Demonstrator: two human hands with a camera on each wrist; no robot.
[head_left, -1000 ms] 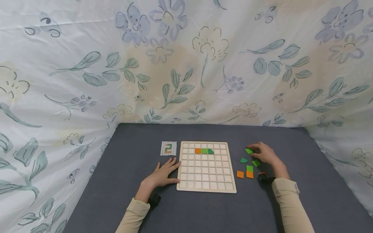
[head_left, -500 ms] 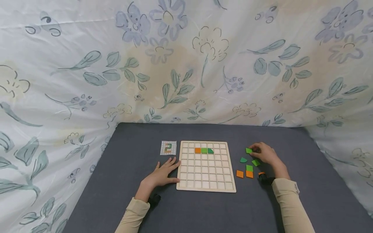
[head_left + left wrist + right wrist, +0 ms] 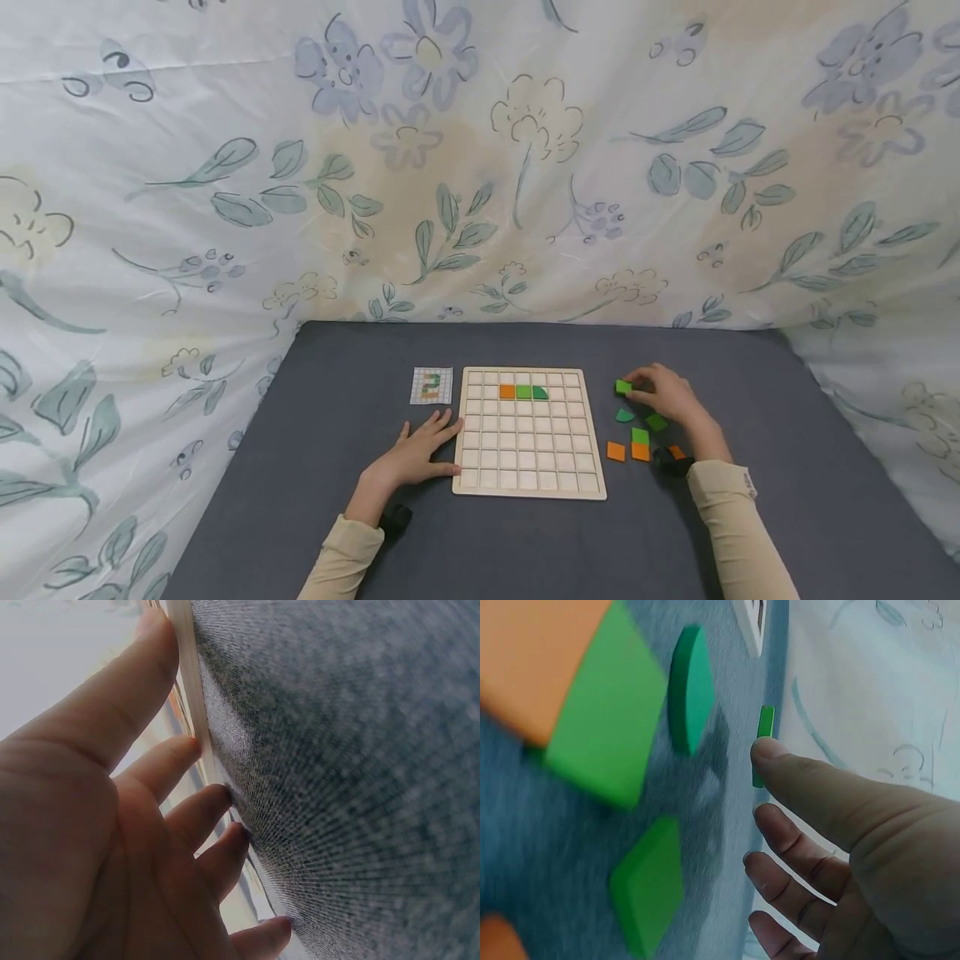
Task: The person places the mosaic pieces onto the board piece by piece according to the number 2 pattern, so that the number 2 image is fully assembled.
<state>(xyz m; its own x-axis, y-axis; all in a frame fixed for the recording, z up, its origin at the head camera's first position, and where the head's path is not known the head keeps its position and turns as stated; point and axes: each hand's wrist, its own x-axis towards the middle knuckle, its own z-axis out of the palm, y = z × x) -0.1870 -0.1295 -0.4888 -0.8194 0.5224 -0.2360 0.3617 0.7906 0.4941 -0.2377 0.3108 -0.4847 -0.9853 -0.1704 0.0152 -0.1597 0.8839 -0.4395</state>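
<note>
My right hand (image 3: 670,393) pinches a green square tile (image 3: 622,387) between thumb and fingers, to the right of the wooden grid board (image 3: 528,497). In the right wrist view that tile (image 3: 766,724) shows edge-on at the thumb tip. My left hand (image 3: 415,451) lies with spread fingers at the board's left edge; its thumb and fingertips meet the rim in the left wrist view. One row of the board carries an orange tile (image 3: 507,392), a light green tile (image 3: 523,392) and a dark green quarter-round tile (image 3: 540,392), side by side.
Loose tiles lie right of the board: a dark green rounded one (image 3: 625,415), a green square (image 3: 656,422), another green (image 3: 640,436) touching an orange (image 3: 641,452), and an orange (image 3: 616,451). A printed pattern card (image 3: 431,386) lies beyond my left hand. Floral cloth (image 3: 450,167) hangs behind.
My right hand has picked up the green square tile and moved left with it, toward the board. The left hand has stayed at the board's edge.
</note>
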